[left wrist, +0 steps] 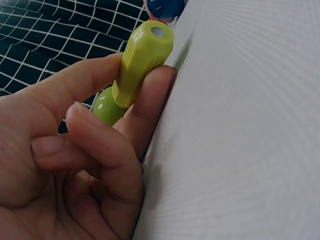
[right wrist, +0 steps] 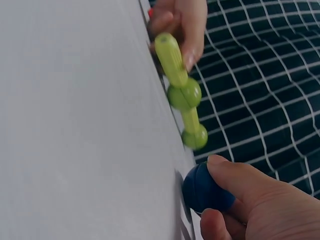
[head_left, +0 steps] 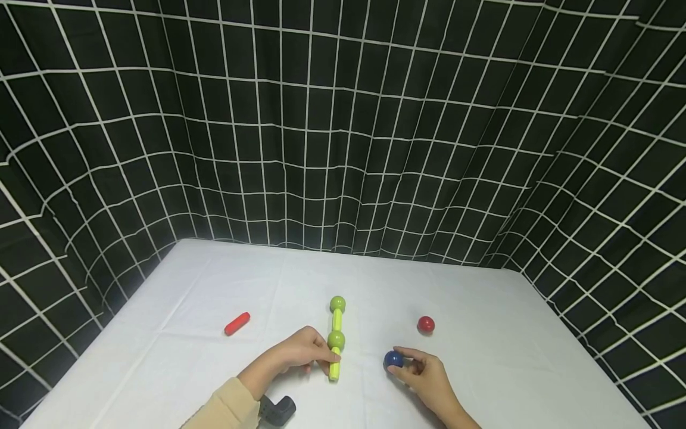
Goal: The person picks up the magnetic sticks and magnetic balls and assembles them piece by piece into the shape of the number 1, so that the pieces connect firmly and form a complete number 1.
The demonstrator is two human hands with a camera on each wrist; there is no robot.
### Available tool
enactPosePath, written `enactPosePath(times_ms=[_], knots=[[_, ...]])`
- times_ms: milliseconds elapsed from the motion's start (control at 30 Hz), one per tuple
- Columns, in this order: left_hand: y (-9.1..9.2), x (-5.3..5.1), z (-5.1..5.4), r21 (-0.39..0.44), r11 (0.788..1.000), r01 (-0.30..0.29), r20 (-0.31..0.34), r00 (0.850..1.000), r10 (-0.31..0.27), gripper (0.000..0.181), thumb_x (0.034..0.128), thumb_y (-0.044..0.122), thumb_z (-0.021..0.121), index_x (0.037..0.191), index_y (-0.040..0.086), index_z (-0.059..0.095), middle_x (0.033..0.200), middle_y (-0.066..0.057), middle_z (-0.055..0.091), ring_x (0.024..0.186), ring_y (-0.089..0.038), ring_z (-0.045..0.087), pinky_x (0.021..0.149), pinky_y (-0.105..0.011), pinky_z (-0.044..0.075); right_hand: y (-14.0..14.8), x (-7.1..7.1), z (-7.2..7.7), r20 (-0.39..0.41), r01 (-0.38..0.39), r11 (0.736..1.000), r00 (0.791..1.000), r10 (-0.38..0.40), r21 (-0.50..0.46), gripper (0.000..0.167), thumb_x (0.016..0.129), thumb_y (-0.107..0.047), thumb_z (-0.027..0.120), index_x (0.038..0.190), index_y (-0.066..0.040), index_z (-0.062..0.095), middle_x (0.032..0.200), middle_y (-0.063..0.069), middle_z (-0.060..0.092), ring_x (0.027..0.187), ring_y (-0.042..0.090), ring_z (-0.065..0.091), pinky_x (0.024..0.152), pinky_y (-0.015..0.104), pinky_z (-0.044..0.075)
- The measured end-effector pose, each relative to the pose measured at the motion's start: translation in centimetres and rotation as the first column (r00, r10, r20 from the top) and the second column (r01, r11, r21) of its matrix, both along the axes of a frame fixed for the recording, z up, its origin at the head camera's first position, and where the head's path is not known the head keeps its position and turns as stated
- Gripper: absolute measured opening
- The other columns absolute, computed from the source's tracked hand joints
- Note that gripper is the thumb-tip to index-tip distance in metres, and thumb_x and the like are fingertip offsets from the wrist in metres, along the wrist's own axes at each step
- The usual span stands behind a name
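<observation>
My left hand (head_left: 304, 353) pinches the near yellow-green rod (head_left: 334, 370) between thumb and finger. That rod joins a green ball (head_left: 336, 339), then another rod (head_left: 336, 320) and a far green ball (head_left: 337, 304), all in one line. In the left wrist view the held rod (left wrist: 142, 65) shows a round silvery spot on its free end. A blue ball (head_left: 393, 359) is in my right hand (head_left: 426, 378), pinched by thumb and fingers to the right of the rods. The right wrist view shows this blue ball (right wrist: 205, 189) close against the white cloth.
A red rod (head_left: 237, 323) lies to the left on the white-covered table (head_left: 482, 369). Beyond my right hand sits a red ball (head_left: 426, 325). A dark strap-like piece (head_left: 277, 411) is at my left wrist. Black cloth with a white grid (head_left: 321, 149) surrounds the table.
</observation>
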State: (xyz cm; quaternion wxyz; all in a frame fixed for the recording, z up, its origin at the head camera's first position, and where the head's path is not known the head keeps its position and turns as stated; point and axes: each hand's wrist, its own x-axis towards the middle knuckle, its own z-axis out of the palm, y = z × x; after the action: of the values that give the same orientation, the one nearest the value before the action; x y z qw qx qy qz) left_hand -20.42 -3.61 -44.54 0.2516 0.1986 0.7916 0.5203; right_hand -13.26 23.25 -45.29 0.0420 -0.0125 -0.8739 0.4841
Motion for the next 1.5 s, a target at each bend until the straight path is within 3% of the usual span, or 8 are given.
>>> enactPosePath(times_ms=[167,400,600,733,867,1100,1500], knots=[[0.0,0.0,-0.1,-0.008,1.0,-0.004,-0.008,1.0,0.004,0.025,0.0781,0.03,0.071,0.072,0.006,0.072,0.064,-0.004,0.07,0.045,-0.006,0.041,0.04,-0.014,0.034,-1.3,0.5,0.1,0.005,-0.086,0.996,0.996,0.087,-0.034,0.045,0.072,-0.018,0.078,0.109,0.0,0.062,0.089,0.01,0.066,0.048,0.0,0.042,0.044,0.014,0.038],[0.0,0.1,0.0,-0.008,1.0,-0.003,-0.013,1.0,0.003,0.025,0.0775,0.031,0.071,0.072,0.006,0.072,0.064,-0.004,0.07,0.042,-0.004,0.039,0.04,-0.013,0.033,-2.9,1.0,0.4,0.061,-0.203,0.977,0.977,0.206,-0.064,0.046,0.072,-0.023,0.078,0.11,-0.001,0.062,0.061,-0.002,0.052,0.051,-0.001,0.044,0.046,0.015,0.038],[-0.1,0.0,0.0,0.004,1.0,0.0,-0.004,1.0,0.0,0.025,0.0777,0.029,0.071,0.072,0.005,0.072,0.065,-0.004,0.07,0.041,-0.003,0.038,0.04,-0.013,0.033,-4.0,1.2,0.3,-0.024,-0.288,0.957,0.957,0.288,0.02,0.041,0.075,-0.025,0.076,0.108,-0.004,0.065,0.07,-0.001,0.058,0.055,-0.002,0.046,0.05,0.017,0.043],[-0.1,-0.1,-0.2,0.006,1.0,0.003,-0.001,1.0,-0.003,0.025,0.0776,0.03,0.071,0.072,0.005,0.072,0.064,-0.004,0.07,0.04,-0.003,0.037,0.04,-0.014,0.033,-5.0,1.3,0.3,-0.095,-0.353,0.933,0.929,0.358,0.064,0.037,0.076,-0.028,0.075,0.104,-0.006,0.067,0.084,0.001,0.065,0.06,-0.004,0.047,0.055,0.018,0.045],[-0.1,-0.1,-0.3,0.011,1.0,0.007,-0.001,1.0,-0.007,0.026,0.0774,0.03,0.071,0.072,0.005,0.072,0.064,-0.004,0.07,0.039,-0.003,0.036,0.039,-0.014,0.033,-5.9,1.4,0.5,-0.124,-0.413,0.909,0.9,0.417,0.062,0.037,0.075,-0.028,0.076,0.102,-0.004,0.068,0.081,0.001,0.065,0.058,-0.005,0.045,0.053,0.018,0.044],[0.0,-0.2,-0.2,0.019,1.0,0.009,0.002,1.0,-0.009,0.026,0.0771,0.03,0.071,0.073,0.004,0.072,0.065,-0.005,0.071,0.039,-0.003,0.037,0.039,-0.012,0.033,-7.3,1.5,0.7,-0.089,-0.443,0.895,0.891,0.446,0.049,0.038,0.074,-0.029,0.077,0.1,-0.003,0.066,0.065,-0.006,0.057,0.053,-0.007,0.044,0.048,0.017,0.043],[-0.2,0.0,0.1,0.024,1.0,0.016,0.002,1.0,-0.016,0.027,0.0783,0.029,0.07,0.074,0.002,0.072,0.066,-0.007,0.071,0.038,-0.002,0.038,0.039,-0.012,0.034,-8.2,1.6,0.8,-0.102,-0.439,0.896,0.89,0.443,0.06,0.035,0.073,-0.027,0.077,0.097,-0.005,0.063,0.067,0.0,0.058,0.053,-0.007,0.043,0.049,0.016,0.043]])
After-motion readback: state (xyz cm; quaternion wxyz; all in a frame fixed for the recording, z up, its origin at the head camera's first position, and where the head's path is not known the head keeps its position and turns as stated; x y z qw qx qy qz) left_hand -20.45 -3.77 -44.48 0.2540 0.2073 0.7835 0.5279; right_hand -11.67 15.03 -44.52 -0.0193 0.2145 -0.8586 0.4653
